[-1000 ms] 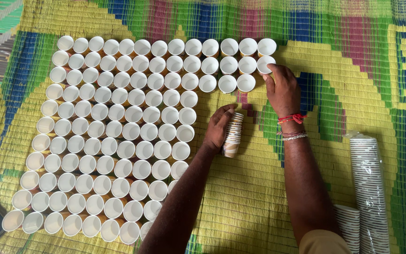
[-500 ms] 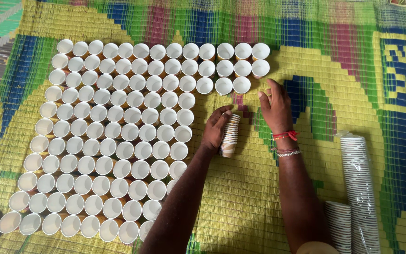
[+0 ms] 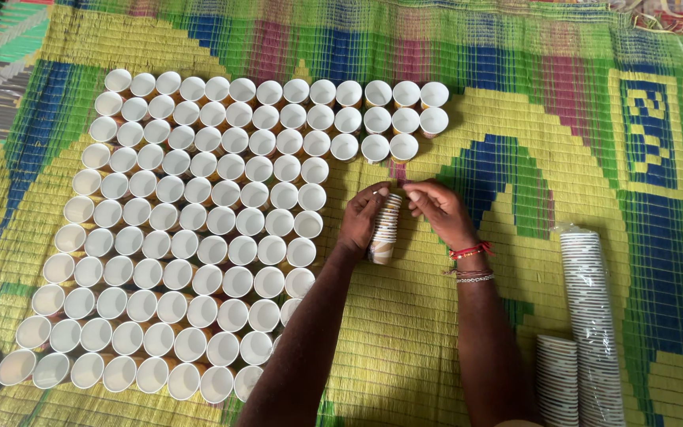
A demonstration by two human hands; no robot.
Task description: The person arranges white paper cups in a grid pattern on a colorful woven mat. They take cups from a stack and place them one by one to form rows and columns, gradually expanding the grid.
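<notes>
Both hands meet at the cup stack (image 3: 384, 229): left hand (image 3: 364, 217) wraps its side, right hand (image 3: 435, 207) pinches at the top rim. Thin paper cups look light and easily crushed, best taken by the rim. It lies tilted on the mat (image 3: 452, 316), just right of the cup grid (image 3: 199, 229).

Left hand (image 3: 364, 217) curled, fingers wrapped in a grip, forearm angled up from below. Right hand (image 3: 435, 207) beside it, fingertips (image 3: 413, 190) pinched (bracelets on wrist).
</notes>
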